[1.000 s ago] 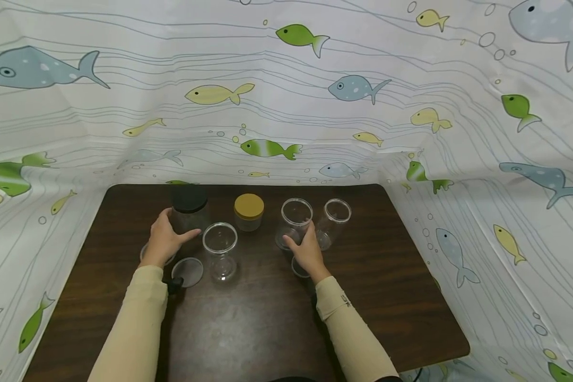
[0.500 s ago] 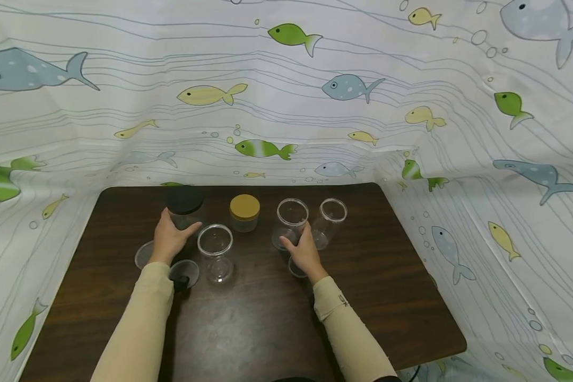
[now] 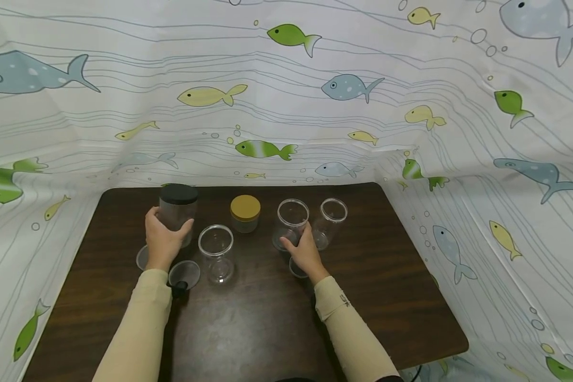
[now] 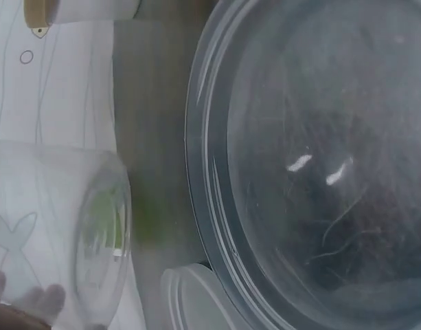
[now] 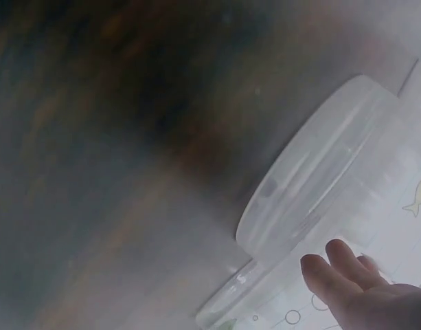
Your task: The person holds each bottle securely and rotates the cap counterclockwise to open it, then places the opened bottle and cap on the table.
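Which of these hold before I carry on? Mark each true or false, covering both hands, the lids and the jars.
1. The left hand grips the black-lidded jar. True.
2. The right hand rests flat on the table. False: it is around an uncovered jar.
3. Neither hand touches the yellow-lidded jar. True.
4. The black lid is off its jar. False: it sits on top.

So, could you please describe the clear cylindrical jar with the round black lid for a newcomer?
Find the far left part of the dark brown woodgrain table. There, a person's left hand holds a clear cylindrical jar. Only it has a round black lid; the shorter clear jar nearby wears yellow.
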Demonstrator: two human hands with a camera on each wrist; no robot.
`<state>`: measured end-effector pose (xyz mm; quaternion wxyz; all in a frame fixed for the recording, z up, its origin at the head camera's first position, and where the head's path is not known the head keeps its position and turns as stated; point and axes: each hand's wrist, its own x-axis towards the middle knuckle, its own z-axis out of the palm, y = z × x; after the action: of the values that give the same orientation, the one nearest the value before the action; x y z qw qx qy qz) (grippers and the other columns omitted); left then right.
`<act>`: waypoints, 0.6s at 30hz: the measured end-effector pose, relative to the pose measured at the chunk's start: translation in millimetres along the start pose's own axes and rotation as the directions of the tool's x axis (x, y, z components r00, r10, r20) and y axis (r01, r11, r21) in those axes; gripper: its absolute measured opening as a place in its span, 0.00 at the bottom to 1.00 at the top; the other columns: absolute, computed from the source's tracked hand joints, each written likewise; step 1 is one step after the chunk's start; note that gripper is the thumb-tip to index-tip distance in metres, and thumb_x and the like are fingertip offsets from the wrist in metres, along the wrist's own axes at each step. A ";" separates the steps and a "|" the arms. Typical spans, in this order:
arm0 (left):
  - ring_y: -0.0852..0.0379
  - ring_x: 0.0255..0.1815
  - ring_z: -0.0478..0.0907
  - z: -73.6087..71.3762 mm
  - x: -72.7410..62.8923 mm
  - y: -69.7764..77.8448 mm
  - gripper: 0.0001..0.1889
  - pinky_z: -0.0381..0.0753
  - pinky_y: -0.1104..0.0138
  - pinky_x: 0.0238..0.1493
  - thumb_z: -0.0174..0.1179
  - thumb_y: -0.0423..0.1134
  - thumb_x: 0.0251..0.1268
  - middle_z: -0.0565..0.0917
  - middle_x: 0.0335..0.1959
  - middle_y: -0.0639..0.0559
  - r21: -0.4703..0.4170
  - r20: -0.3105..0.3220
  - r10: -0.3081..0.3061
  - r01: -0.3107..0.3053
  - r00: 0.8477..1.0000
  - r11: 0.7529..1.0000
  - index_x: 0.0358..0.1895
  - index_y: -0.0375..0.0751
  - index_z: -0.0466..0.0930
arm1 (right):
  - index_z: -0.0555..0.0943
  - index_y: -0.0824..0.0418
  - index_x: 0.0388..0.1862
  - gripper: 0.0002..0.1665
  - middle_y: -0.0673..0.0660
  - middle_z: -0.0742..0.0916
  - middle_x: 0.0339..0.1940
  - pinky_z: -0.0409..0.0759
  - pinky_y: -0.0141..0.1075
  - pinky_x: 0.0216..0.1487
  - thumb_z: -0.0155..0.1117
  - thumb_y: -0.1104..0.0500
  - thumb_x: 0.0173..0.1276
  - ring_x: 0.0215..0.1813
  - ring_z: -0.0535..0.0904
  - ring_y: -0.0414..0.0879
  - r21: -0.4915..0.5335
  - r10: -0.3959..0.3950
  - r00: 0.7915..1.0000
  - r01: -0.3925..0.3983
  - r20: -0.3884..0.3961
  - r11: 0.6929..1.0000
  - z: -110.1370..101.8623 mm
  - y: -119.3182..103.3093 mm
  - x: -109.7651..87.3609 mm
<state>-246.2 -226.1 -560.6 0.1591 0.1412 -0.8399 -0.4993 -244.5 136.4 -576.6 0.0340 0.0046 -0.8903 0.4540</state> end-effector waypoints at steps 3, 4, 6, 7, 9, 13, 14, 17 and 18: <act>0.33 0.73 0.62 -1.1 -1.7 -0.6 0.50 0.62 0.42 0.70 0.71 0.52 0.61 0.61 0.74 0.32 -0.022 0.017 -0.006 0.006 1.000 1.000 0.76 0.37 0.48 | 0.51 0.64 0.79 0.55 0.68 0.72 0.71 0.65 0.56 0.71 0.74 0.47 0.67 0.73 0.68 0.63 0.007 0.013 1.000 -0.013 0.020 1.000 -3.1 -1.4 -1.2; 0.33 0.72 0.62 -1.6 -2.3 -0.1 0.50 0.63 0.42 0.69 0.71 0.52 0.61 0.62 0.73 0.31 -0.027 0.027 -0.006 0.007 1.000 1.000 0.76 0.37 0.47 | 0.50 0.64 0.79 0.56 0.68 0.72 0.71 0.66 0.57 0.71 0.74 0.47 0.66 0.73 0.68 0.63 0.007 0.017 1.000 -0.017 0.023 1.000 -4.3 -2.1 -2.1; 0.33 0.72 0.63 -2.7 -3.3 1.5 0.50 0.64 0.42 0.68 0.71 0.53 0.61 0.63 0.73 0.31 -0.023 0.043 -0.002 0.003 0.999 1.000 0.76 0.37 0.48 | 0.47 0.66 0.80 0.58 0.70 0.69 0.73 0.64 0.57 0.72 0.73 0.45 0.67 0.74 0.65 0.65 -0.009 0.041 0.999 -0.041 0.029 0.999 -7.1 -4.6 -5.1; 0.33 0.72 0.63 -3.3 -3.3 2.6 0.51 0.63 0.42 0.69 0.71 0.54 0.61 0.62 0.73 0.31 -0.021 0.051 0.007 -0.006 0.999 1.000 0.77 0.37 0.47 | 0.46 0.68 0.80 0.59 0.71 0.67 0.74 0.63 0.57 0.72 0.72 0.45 0.68 0.75 0.63 0.66 -0.018 0.055 0.998 -0.054 0.031 0.998 -8.8 -6.4 -7.0; 0.33 0.74 0.61 -4.6 -3.2 4.7 0.53 0.62 0.40 0.69 0.71 0.54 0.61 0.61 0.75 0.31 0.001 0.064 0.031 -0.032 0.997 1.000 0.79 0.38 0.46 | 0.44 0.71 0.81 0.60 0.74 0.63 0.77 0.59 0.58 0.74 0.70 0.44 0.69 0.77 0.59 0.68 -0.034 0.095 0.995 -0.093 0.043 0.995 -12.3 -11.3 -12.6; 0.32 0.75 0.60 -7.4 -2.5 9.3 0.54 0.61 0.38 0.70 0.71 0.55 0.61 0.60 0.77 0.33 0.043 0.078 0.093 -0.097 0.993 0.994 0.81 0.38 0.47 | 0.40 0.75 0.80 0.62 0.76 0.56 0.79 0.55 0.59 0.75 0.67 0.44 0.71 0.79 0.52 0.70 -0.074 0.149 0.986 -0.143 0.073 0.987 -19.6 -25.0 -24.5; 0.32 0.75 0.60 -8.0 -2.7 10.3 0.54 0.61 0.37 0.69 0.71 0.55 0.61 0.61 0.77 0.32 0.052 0.081 0.103 -0.108 0.991 0.993 0.81 0.37 0.48 | 0.40 0.75 0.80 0.62 0.76 0.55 0.80 0.55 0.59 0.76 0.67 0.44 0.71 0.79 0.51 0.70 -0.084 0.155 0.984 -0.148 0.085 0.985 -21.1 -28.8 -26.9; 0.31 0.73 0.62 -8.9 -3.6 13.4 0.53 0.63 0.37 0.68 0.71 0.56 0.60 0.63 0.75 0.31 0.061 0.085 0.114 -0.119 0.990 0.991 0.80 0.36 0.50 | 0.42 0.77 0.80 0.60 0.77 0.54 0.80 0.54 0.58 0.76 0.66 0.44 0.72 0.79 0.52 0.69 -0.117 0.133 0.983 -0.119 0.125 0.986 -25.9 -39.8 -31.9; 0.31 0.73 0.63 -8.9 -3.9 14.1 0.53 0.63 0.37 0.67 0.72 0.56 0.60 0.64 0.74 0.31 0.065 0.088 0.114 -0.120 0.990 0.991 0.80 0.36 0.50 | 0.44 0.77 0.79 0.59 0.76 0.55 0.79 0.55 0.58 0.76 0.66 0.44 0.72 0.79 0.53 0.69 -0.131 0.127 0.981 -0.108 0.149 0.985 -27.7 -43.1 -33.4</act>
<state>-240.1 -225.2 -544.5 0.1476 0.0759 -0.8696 -0.4650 -207.9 132.7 -527.8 -0.0628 -0.0144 -0.9151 0.3980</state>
